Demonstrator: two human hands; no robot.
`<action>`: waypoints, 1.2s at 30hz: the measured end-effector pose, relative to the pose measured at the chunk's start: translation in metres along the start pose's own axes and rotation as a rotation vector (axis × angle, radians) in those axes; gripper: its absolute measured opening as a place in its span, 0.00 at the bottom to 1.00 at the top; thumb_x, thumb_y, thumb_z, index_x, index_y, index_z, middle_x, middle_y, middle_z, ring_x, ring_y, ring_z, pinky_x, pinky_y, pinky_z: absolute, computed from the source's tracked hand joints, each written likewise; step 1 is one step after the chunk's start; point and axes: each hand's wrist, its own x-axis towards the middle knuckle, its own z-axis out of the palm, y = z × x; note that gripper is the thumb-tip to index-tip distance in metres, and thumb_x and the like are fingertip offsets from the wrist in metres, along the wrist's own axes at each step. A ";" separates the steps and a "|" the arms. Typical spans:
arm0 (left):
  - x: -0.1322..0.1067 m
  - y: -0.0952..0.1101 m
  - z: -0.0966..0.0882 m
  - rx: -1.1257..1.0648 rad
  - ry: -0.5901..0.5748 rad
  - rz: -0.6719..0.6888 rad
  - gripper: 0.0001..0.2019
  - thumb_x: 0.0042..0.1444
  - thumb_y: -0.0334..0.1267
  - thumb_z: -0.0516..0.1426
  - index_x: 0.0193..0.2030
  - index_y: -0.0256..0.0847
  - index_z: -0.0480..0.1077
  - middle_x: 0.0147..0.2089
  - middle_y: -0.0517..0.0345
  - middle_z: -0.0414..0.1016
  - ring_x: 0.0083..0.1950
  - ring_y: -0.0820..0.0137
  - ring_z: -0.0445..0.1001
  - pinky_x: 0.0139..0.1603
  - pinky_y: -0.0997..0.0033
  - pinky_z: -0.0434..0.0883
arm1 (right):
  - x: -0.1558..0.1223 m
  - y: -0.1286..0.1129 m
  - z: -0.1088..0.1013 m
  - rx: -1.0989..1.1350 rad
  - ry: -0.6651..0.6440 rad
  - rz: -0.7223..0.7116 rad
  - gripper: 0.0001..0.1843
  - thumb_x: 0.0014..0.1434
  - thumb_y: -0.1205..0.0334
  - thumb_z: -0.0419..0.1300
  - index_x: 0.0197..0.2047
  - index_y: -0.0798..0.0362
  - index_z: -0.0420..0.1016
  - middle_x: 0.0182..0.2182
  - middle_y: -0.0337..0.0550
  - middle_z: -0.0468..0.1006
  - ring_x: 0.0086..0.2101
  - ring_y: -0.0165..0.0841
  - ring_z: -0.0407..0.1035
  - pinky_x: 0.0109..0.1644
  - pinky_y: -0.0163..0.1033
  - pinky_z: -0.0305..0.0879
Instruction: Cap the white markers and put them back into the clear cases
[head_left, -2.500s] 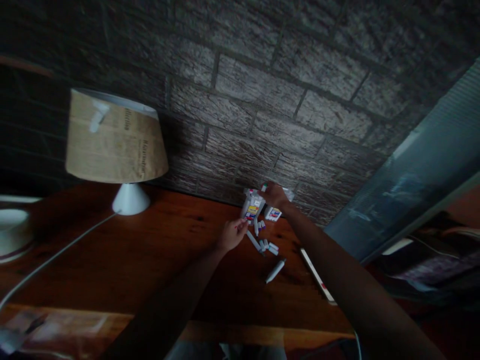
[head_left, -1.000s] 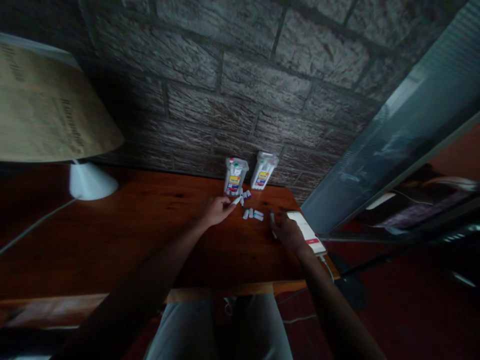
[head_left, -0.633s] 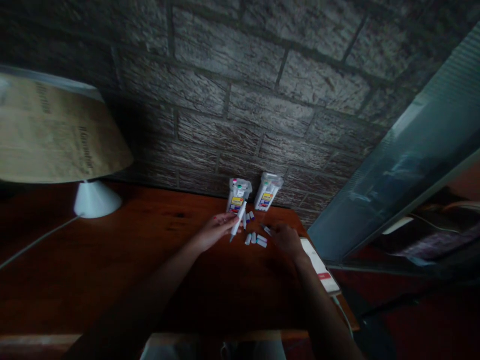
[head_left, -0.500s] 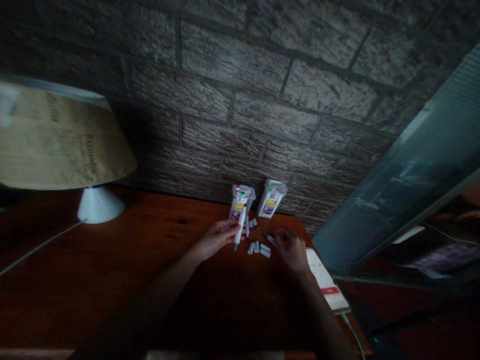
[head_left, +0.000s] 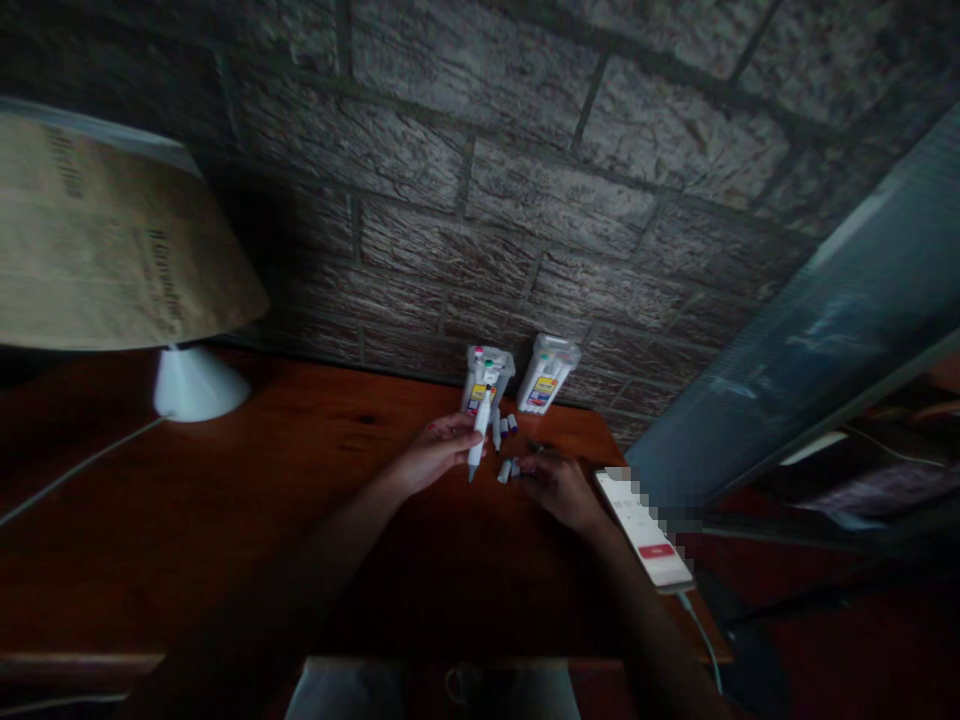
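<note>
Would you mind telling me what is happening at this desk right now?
A person sits at a wooden desk with marker pens. The left hand holds one white marker upright, tip down. The right hand rests on the desk among loose caps. Two marker packs stand against the brick wall, a phone lies to the right, and a lamp stands at left.

I hold a white marker [head_left: 478,437] in my left hand [head_left: 433,463]. It stands almost straight up, its tip pointing down at the wooden table [head_left: 300,520]. My right hand [head_left: 553,485] rests flat on the table, at 3 o'clock from the marker. Its fingertips touch small white caps [head_left: 508,469] lying there in a little bunch. More caps lie at 12 o'clock from them.
</note>
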 end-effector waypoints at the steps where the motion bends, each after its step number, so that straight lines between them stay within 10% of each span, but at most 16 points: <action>1: 0.000 0.000 0.001 -0.003 0.016 -0.003 0.23 0.38 0.44 0.74 0.38 0.36 0.74 0.36 0.57 0.78 0.34 0.74 0.75 0.39 0.72 0.72 | -0.001 0.000 0.000 0.020 0.000 0.008 0.09 0.58 0.62 0.64 0.43 0.48 0.81 0.43 0.42 0.83 0.42 0.36 0.78 0.50 0.41 0.71; 9: 0.003 0.002 0.003 0.125 0.107 0.001 0.23 0.37 0.45 0.74 0.37 0.36 0.74 0.33 0.60 0.76 0.32 0.76 0.73 0.36 0.75 0.71 | -0.004 0.015 -0.018 -0.019 0.238 0.145 0.14 0.57 0.53 0.66 0.43 0.52 0.81 0.40 0.45 0.83 0.38 0.35 0.77 0.44 0.37 0.71; 36: 0.004 0.002 0.004 0.025 0.097 -0.063 0.18 0.40 0.37 0.74 0.38 0.36 0.77 0.33 0.59 0.77 0.33 0.76 0.74 0.34 0.77 0.70 | -0.006 0.021 -0.012 0.070 0.163 0.015 0.12 0.59 0.51 0.66 0.39 0.50 0.83 0.37 0.43 0.84 0.35 0.35 0.77 0.40 0.37 0.70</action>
